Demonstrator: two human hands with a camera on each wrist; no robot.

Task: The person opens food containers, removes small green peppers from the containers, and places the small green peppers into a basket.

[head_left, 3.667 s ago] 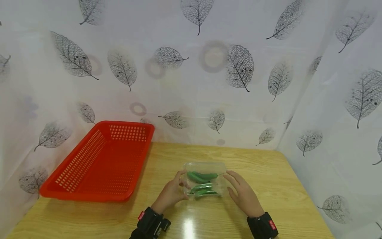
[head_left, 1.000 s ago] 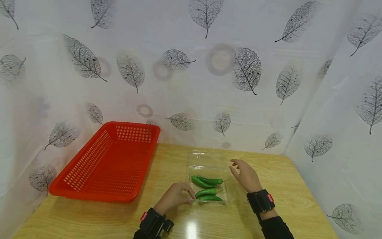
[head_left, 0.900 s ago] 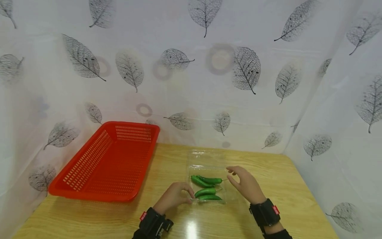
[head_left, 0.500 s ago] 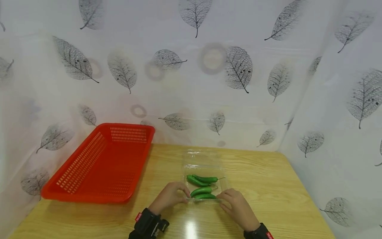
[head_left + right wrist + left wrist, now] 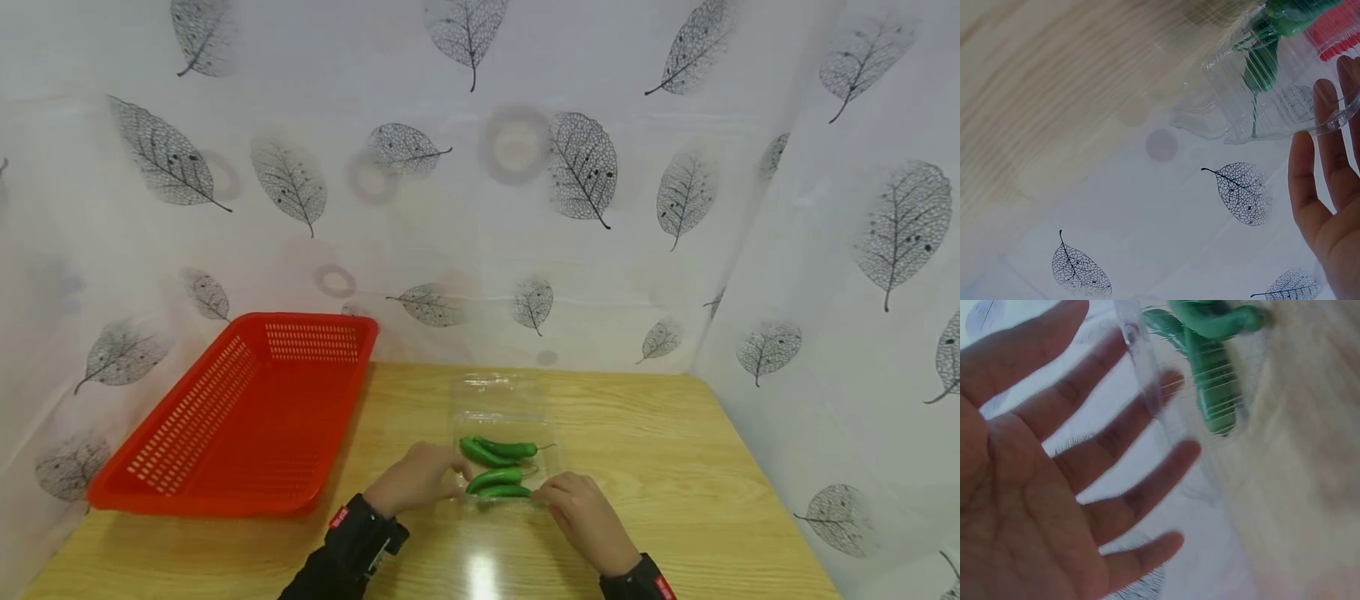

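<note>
Green peppers (image 5: 498, 478), 4 visible, lie in the open container (image 5: 491, 414) on the table (image 5: 645, 450), its near-right corner just reached by the right hand (image 5: 588, 517), grip unclear, opposite the widely spread left hand (image 5: 420, 479), apparently steadying it.

Left grip (image 5: 420, 477) and right grip (image 5: 588, 518) flank a clear box (image 5: 498, 427) of green peppers (image 5: 497, 477).

No text is legible; the red tags (image 5: 339, 517) on the black wristbands (image 5: 362, 534) bear marks too small to read.

A red basket (image 5: 202, 503) obstructs left of the container (image 5: 498, 415); rightward, table (image 5: 660, 467) offers passage.
</note>
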